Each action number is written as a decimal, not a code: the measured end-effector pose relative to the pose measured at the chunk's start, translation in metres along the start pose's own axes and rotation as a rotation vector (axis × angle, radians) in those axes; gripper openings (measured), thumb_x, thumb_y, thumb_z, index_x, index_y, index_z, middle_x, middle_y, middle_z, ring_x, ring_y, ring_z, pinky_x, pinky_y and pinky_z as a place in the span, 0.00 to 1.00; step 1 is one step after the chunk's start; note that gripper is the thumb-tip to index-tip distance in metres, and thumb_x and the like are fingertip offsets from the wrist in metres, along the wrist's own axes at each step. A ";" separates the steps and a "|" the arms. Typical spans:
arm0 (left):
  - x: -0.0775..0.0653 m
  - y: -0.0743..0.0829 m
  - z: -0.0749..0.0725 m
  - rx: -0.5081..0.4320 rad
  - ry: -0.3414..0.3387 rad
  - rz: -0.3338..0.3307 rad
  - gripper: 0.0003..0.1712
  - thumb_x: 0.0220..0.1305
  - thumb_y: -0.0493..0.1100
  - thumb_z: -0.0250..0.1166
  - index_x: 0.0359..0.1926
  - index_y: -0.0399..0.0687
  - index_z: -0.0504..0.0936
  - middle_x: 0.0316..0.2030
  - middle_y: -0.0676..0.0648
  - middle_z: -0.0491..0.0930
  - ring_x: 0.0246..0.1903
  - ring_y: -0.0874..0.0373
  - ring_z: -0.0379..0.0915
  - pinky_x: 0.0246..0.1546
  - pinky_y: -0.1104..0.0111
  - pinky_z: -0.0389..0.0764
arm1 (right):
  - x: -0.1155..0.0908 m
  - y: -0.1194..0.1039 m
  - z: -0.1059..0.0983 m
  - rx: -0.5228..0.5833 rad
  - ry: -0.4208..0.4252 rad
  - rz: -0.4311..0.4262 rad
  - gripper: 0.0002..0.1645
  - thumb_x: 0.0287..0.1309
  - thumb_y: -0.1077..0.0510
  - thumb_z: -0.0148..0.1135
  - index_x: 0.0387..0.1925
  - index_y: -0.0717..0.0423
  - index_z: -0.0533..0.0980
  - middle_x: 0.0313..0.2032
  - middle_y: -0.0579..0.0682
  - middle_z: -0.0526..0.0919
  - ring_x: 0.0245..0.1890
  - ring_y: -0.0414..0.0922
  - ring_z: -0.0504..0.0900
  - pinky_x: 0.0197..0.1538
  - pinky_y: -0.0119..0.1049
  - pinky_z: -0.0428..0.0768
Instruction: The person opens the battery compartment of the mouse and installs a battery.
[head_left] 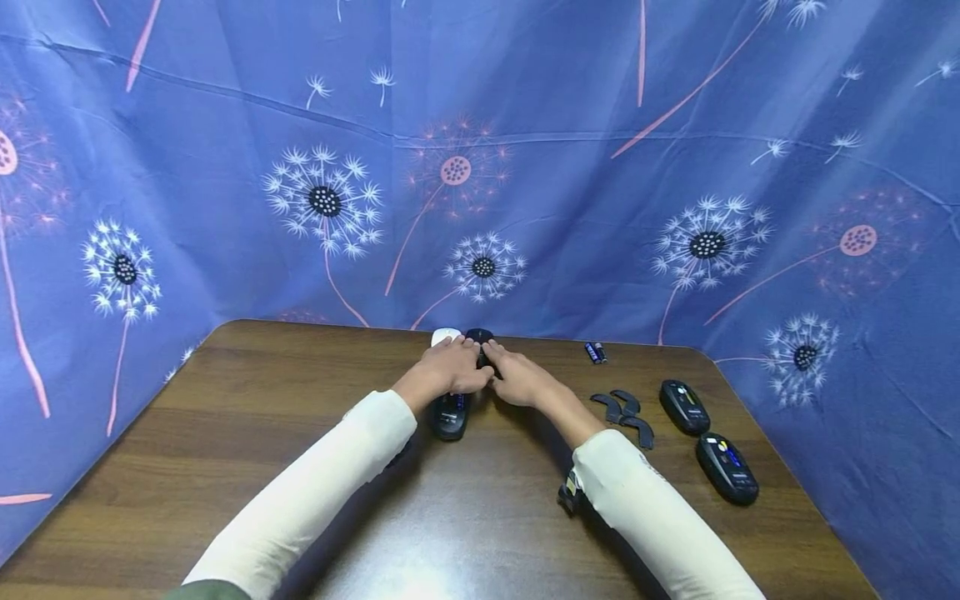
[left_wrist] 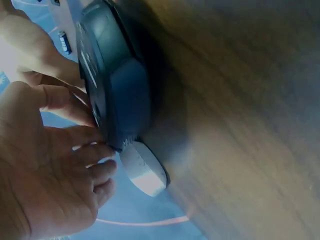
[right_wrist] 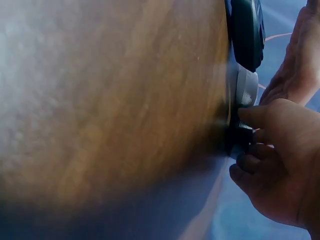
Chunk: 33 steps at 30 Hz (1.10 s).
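**Both hands meet over a dark mouse at the table's far edge**

In the head view, the left hand (head_left: 453, 368) and right hand (head_left: 521, 379) reach to the dark mouse (head_left: 480, 336), beside the white mouse (head_left: 444, 336). Working from both sides probably lets them steady it. The overturned mouse (head_left: 450, 415) lies nearer the person, belly up, which seems to keep its batteries exposed. At right, two upturned mice (head_left: 685, 407) also show their undersides; the loose batteries (head_left: 596, 353) and curved dark covers (head_left: 638, 432) lie grouped apart, perhaps to keep small parts together on the table (head_left: 150, 483).

In the left wrist view, the left fingers reach forward, gently bent, behind the overturned mouse, which hides their tips; I cannot tell whether they grasp anything.

In the right wrist view, the right thumb lies on the near side of the dark mouse and bent fingers on the other, apparently pinching it, a hold suited to small adjustments.
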<state>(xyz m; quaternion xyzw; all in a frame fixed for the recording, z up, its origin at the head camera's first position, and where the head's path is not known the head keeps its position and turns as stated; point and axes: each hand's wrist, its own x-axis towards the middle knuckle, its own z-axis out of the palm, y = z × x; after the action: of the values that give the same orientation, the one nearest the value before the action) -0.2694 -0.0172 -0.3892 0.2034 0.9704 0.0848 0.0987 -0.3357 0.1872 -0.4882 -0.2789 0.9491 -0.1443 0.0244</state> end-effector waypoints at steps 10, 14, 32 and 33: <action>0.003 0.005 -0.001 0.185 0.120 0.055 0.37 0.83 0.56 0.50 0.80 0.38 0.76 0.77 0.37 0.79 0.80 0.43 0.73 0.86 0.55 0.71 | 0.008 -0.002 -0.010 -0.059 0.028 -0.027 0.40 0.82 0.50 0.57 0.88 0.53 0.63 0.85 0.62 0.67 0.79 0.60 0.77 0.84 0.55 0.77; 0.030 -0.011 0.026 0.176 0.155 0.078 0.36 0.79 0.58 0.52 0.76 0.43 0.81 0.72 0.40 0.84 0.74 0.44 0.79 0.78 0.52 0.81 | -0.004 -0.009 -0.015 -0.091 0.041 -0.044 0.40 0.81 0.49 0.60 0.87 0.53 0.66 0.83 0.60 0.71 0.77 0.58 0.81 0.81 0.52 0.81; 0.085 -0.012 0.056 0.083 0.084 0.113 0.28 0.76 0.58 0.51 0.58 0.51 0.90 0.65 0.44 0.87 0.64 0.48 0.86 0.54 0.50 0.94 | -0.046 -0.043 -0.074 0.065 0.000 0.084 0.29 0.71 0.64 0.61 0.71 0.65 0.81 0.69 0.62 0.84 0.27 0.40 0.72 0.35 0.37 0.72; 0.085 -0.011 0.056 0.075 0.075 0.114 0.26 0.76 0.57 0.51 0.56 0.52 0.90 0.65 0.44 0.88 0.64 0.48 0.86 0.53 0.51 0.94 | -0.047 -0.042 -0.074 0.060 0.006 0.084 0.30 0.70 0.64 0.61 0.71 0.64 0.81 0.68 0.62 0.86 0.25 0.37 0.69 0.33 0.35 0.70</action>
<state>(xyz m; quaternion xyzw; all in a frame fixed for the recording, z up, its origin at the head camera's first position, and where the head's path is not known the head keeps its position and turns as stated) -0.3373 0.0153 -0.4591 0.2585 0.9628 0.0617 0.0495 -0.2836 0.1986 -0.4067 -0.2374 0.9553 -0.1723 0.0358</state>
